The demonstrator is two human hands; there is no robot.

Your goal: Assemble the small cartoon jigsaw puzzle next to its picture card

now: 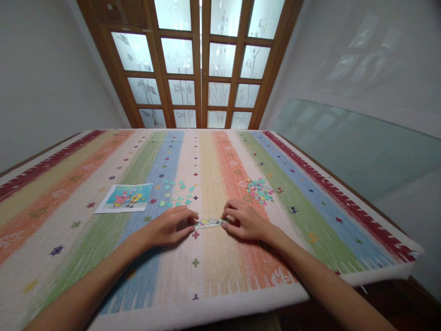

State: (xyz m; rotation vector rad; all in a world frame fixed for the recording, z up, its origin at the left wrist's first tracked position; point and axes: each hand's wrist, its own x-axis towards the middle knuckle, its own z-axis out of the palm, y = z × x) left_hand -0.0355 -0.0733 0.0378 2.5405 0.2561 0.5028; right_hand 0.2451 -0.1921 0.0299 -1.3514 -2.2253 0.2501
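A narrow strip of joined jigsaw puzzle pieces (209, 223) lies on the striped cloth between my two hands. My left hand (174, 224) pinches its left end between thumb and fingers. At the right end, my right hand (243, 219) has its thumb and fingers closed on the strip too. Just beyond my left hand, several loose teal pieces (179, 200) are spread out. A heap of mixed-colour puzzle pieces (260, 191) sits past my right hand. Left of the teal pieces is a picture sheet (126, 198) with a pink and a yellow cartoon figure.
The striped tablecloth (213, 262) covers a large table, its near edge below my forearms. A pale green glass panel (344, 147) leans by the right wall. Wooden doors with frosted panes (182, 55) stand behind the table.
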